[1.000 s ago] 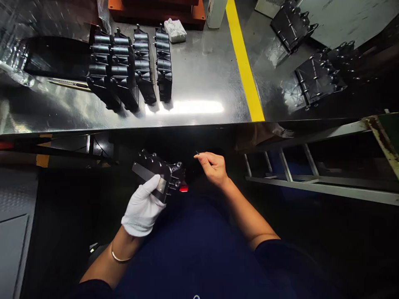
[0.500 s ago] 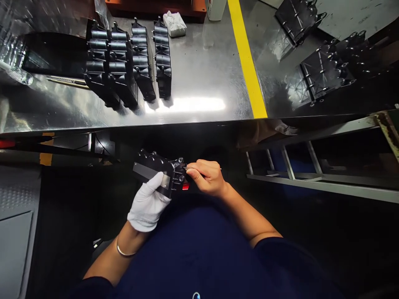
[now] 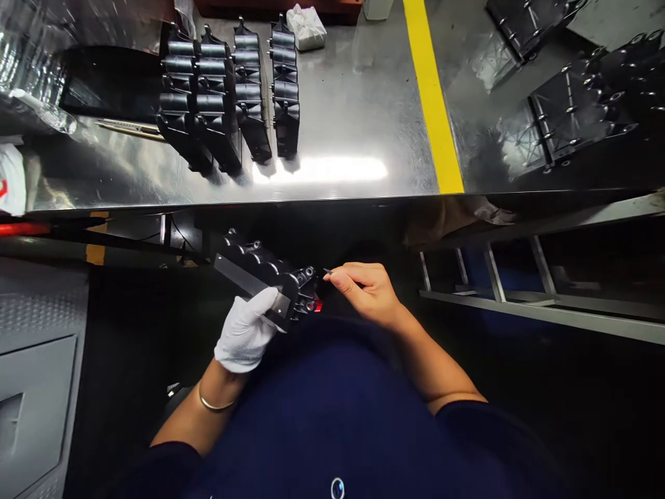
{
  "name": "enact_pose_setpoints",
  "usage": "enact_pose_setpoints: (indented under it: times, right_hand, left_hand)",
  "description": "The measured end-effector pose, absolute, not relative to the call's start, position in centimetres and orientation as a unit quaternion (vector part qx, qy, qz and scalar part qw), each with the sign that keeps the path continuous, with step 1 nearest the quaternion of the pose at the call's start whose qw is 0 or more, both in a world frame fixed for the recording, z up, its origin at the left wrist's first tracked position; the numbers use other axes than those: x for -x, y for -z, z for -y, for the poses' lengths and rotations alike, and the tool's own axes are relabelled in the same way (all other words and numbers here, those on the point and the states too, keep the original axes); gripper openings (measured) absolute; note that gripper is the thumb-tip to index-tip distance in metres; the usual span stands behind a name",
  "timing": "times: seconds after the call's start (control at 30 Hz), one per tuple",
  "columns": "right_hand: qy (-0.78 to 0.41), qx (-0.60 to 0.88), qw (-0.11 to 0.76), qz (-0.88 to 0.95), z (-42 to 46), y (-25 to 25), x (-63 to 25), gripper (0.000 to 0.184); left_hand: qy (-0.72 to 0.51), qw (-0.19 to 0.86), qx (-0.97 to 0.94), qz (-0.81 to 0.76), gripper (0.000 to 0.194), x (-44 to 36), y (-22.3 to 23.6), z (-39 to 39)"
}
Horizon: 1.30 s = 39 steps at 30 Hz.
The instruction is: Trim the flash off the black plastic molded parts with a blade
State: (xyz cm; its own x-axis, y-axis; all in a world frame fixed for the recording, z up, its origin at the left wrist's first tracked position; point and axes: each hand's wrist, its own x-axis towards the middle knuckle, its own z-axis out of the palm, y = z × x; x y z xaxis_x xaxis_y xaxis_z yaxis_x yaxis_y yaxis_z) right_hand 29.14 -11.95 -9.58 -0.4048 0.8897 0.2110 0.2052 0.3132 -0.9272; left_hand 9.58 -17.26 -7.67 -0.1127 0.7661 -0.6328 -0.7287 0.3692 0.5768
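My left hand, in a white glove, is wrapped around a black moulded plastic part held below the table edge, over my lap. A red spot shows at the part's right end. My bare right hand is closed in a pinch on a thin dark tool, whose tip sits at the right end of the part.
Several black parts stand in rows on the shiny metal table. A yellow stripe crosses it. More black parts lie at the right. A white cloth lies at the back. A metal rack is at right.
My right hand came in from the right to the part's end, then drew back slightly. The held part has tilted, its left end rising. The view has shifted.
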Motion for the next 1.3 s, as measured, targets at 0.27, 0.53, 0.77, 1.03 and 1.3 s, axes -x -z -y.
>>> enact_pose_setpoints:
  times: [0.27, 0.53, 0.77, 1.03, 1.3]
  right_hand:
    - [-0.525, 0.373, 0.325, 0.693, 12.8, 8.2, -27.9, 0.037]
    - [-0.612, 0.380, 0.258, 0.644, 12.3, 7.8, -28.2, 0.046]
    - [-0.625, 0.425, 0.240, 0.609, 12.2, 8.6, -28.3, 0.050]
    - [-0.263, 0.523, 0.374, 0.719, 12.6, 10.5, -27.8, 0.030]
    - [-0.290, 0.400, 0.328, 0.806, 12.0, 9.2, -29.0, 0.017]
  left_hand:
    - [-0.590, 0.519, -0.243, -0.568, 0.059, -9.1, 9.2, 18.3]
    - [-0.571, 0.508, -0.264, -0.588, 0.060, -9.3, 9.1, 18.1]
    - [-0.568, 0.481, -0.292, -0.600, 0.051, -9.2, 9.5, 18.4]
    - [-0.542, 0.551, -0.201, -0.602, 0.032, -9.8, 8.7, 18.2]
    - [-0.529, 0.597, -0.110, -0.594, 0.030, -9.7, 7.5, 17.4]
